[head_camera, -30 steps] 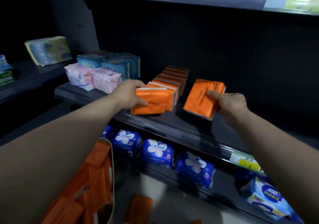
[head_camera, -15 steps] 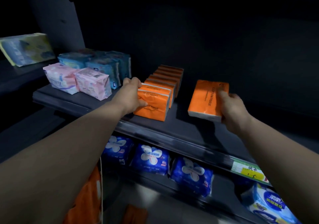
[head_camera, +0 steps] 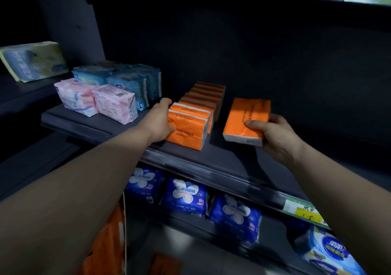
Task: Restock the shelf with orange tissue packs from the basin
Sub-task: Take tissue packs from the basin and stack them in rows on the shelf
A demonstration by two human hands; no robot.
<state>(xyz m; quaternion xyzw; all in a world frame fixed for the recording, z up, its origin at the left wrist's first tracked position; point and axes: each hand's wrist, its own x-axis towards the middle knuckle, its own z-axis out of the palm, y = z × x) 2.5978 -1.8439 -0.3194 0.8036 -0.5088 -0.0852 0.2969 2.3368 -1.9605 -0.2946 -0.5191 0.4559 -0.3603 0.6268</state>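
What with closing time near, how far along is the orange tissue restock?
Done: a row of orange packs stands on the shelf. In hand: the left hand grips the front pack; the right hand holds a loose pack beside the row. Left: placing it; blurred orange shapes below suggest more remain.

Orange tissue packs (head_camera: 201, 105) stand upright in a row on the shelf (head_camera: 220, 158); single orange pack (head_camera: 243, 118) held tilted alongside.
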